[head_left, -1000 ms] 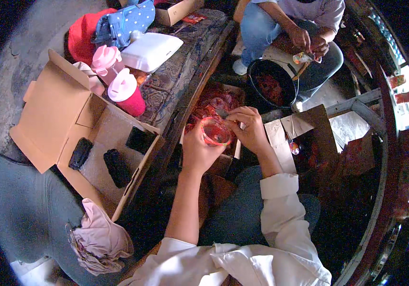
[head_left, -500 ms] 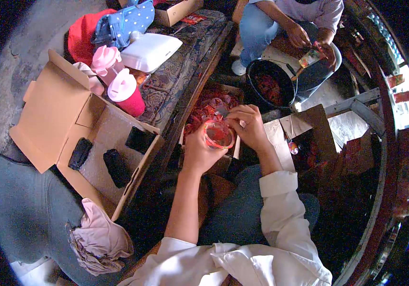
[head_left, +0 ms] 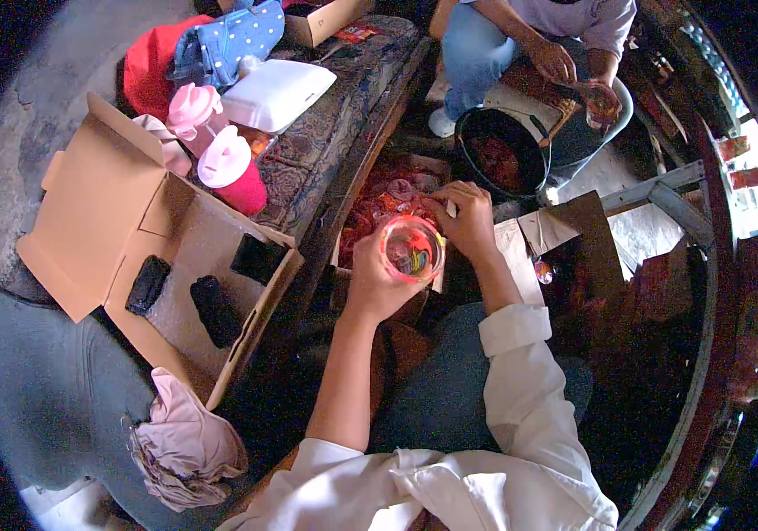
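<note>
My left hand [head_left: 376,281] is wrapped around a clear round cup [head_left: 413,251] with a red-orange rim, whose mouth is turned up toward me. Red bits cling inside it, and small yellow and green pieces show toward its bottom. Just beyond the rim on the right is my right hand [head_left: 469,217], fingers bent and pinched together; what they hold, if anything, is hidden. Behind both hands, an open box [head_left: 433,165] holds a heap of red, glossy pieces and clear wrappings [head_left: 399,188].
Across from me, a co-worker's hand [head_left: 603,104] holds a small container over a grey tub [head_left: 624,113]. A black bucket [head_left: 460,146] stands nearby. At left, an open cardboard box [head_left: 96,208] holds black bundles [head_left: 213,310]; pink-lidded tumblers [head_left: 227,157] and a white food box [head_left: 280,93] rest on the patterned seat.
The cup in my left hand has shifted slightly right and tipped, showing more of its inside. My right hand has risen slightly. The co-worker's container has turned and moved slightly right.
</note>
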